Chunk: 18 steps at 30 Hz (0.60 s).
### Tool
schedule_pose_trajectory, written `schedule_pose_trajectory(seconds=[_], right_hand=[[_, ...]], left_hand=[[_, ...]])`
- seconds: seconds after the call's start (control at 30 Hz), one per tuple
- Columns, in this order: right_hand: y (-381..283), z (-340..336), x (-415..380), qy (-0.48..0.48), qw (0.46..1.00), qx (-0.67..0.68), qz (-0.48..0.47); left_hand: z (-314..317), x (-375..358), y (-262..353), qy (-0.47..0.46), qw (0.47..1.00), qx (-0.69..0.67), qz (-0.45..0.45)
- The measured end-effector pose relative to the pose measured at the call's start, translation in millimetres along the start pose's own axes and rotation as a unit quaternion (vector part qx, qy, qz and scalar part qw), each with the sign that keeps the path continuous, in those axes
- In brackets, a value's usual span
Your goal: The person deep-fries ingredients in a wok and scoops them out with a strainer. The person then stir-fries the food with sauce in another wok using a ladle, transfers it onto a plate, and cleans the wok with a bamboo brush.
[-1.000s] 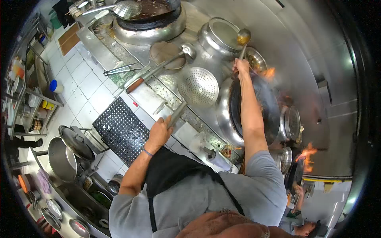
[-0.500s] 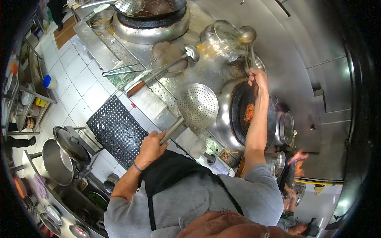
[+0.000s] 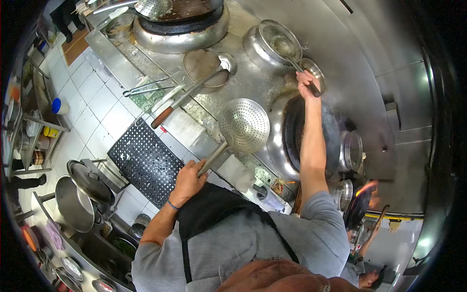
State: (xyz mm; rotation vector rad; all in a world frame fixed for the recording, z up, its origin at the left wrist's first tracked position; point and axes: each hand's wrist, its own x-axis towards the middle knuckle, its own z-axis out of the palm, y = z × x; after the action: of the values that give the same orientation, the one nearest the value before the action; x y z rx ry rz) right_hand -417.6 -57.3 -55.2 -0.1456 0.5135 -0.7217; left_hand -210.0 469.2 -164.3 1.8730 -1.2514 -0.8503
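Note:
My left hand is closed around the handle of a large perforated skimmer, held level above the stove edge. My right hand grips the handle of a ladle, whose bowl dips into a metal pot with a wire-rimmed strainer look at its top. Under my right forearm stands a dark wok on a round steel burner ring; part of its inside is hidden by the arm. Beside the pot sits a smaller metal bowl.
A second ladle with a wooden grip, a round mesh strainer and tongs lie on the stove. Another wok is at the back. At right, flames rise by a wok near another person's arm.
The ladle bowl has come down into the pot, and the splash beside it is gone. Orange food seen in the wok no longer shows. The skimmer has barely moved.

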Motion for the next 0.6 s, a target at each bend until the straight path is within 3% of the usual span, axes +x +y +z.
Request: schedule_pose_trajectory(seconds=[0.13, 0.27, 0.37, 0.43, 0.5, 0.53, 0.6], right_hand=[[1.2, 1.7, -57.6, 0.007, 0.984, -0.174, -0.023], [14.4, 4.5, -95.9, 0.152, 0.836, -0.51, -0.135], [37.5, -0.8, -83.7, 0.198, 0.745, -0.594, -0.23], [46.7, -14.3, -53.1, 0.178, 0.723, -0.608, -0.276], [55.5, -15.6, -26.6, 0.202, 0.685, -0.647, -0.268], [54.3, -20.7, -9.1, 0.181, 0.721, -0.62, -0.251], [31.1, -28.1, 7.3, 0.05, 0.915, -0.368, -0.154]], left_hand=[[15.0, 7.0, -6.8, 0.013, 0.999, -0.038, 0.006], [31.4, 21.0, -9.4, 0.026, 0.998, -0.034, 0.051], [35.1, 34.4, -4.6, 0.014, 0.999, -0.005, 0.046], [37.4, 41.5, -6.3, 0.015, 0.997, 0.001, 0.07], [39.8, 45.4, -9.3, 0.004, 0.997, 0.011, 0.081], [40.8, 47.2, -9.8, -0.004, 0.997, 0.017, 0.077], [37.0, 44.6, -10.6, -0.007, 0.997, 0.03, 0.069]])
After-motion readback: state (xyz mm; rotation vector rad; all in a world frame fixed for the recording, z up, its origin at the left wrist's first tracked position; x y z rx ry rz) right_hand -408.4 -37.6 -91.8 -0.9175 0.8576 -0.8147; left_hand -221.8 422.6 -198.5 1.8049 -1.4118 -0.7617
